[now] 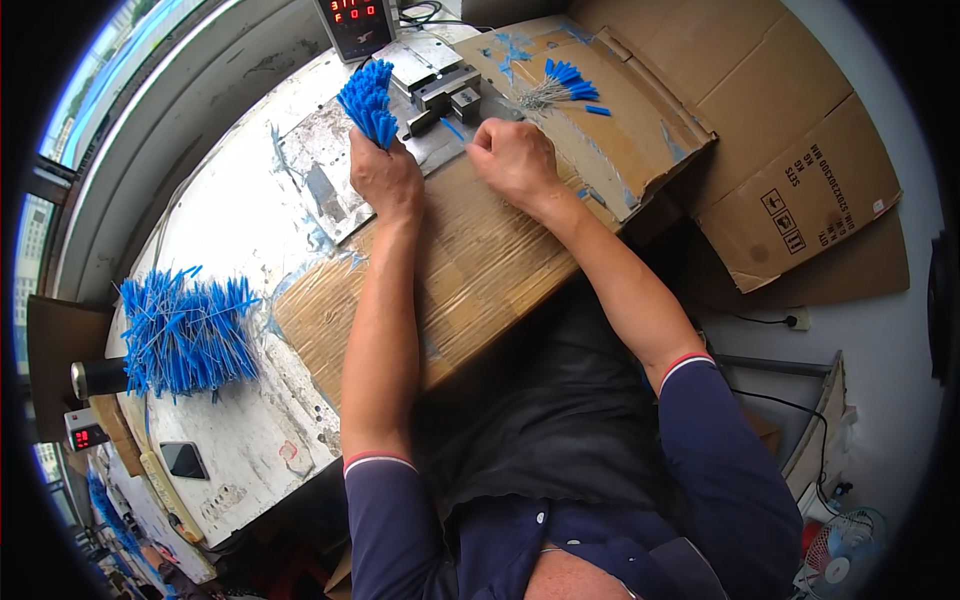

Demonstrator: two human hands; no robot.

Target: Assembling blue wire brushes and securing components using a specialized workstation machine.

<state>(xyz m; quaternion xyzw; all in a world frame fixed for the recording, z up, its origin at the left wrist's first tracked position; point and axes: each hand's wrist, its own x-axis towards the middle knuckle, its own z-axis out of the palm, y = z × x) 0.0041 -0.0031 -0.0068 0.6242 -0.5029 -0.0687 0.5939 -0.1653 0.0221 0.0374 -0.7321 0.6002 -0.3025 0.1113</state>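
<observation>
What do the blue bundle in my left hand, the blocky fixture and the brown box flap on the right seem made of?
Blue bundle in your left hand: probably plastic, bright and evenly coloured. Blocky fixture: likely metal, grey, square-edged, with a dull sheen. Brown box flap: cardboard, matte, with straight creases.

Daylight falls from the left, through the tall glass window, whose panes look pale and almost washed out. The white, scuffed tabletop is brightest on that side and close to overexposed, while the black cloth apron sinks into deep shade with little detail. Red digits glow on the black box-shaped display. The bunch of blue-tipped wires is reasonably clear, though its tips merge together. Fisheye distortion bows the window frame and table edge; black vignetting rings the view, with bluish fringing at left. Near the rim, the round-caged fan looks soft.
</observation>
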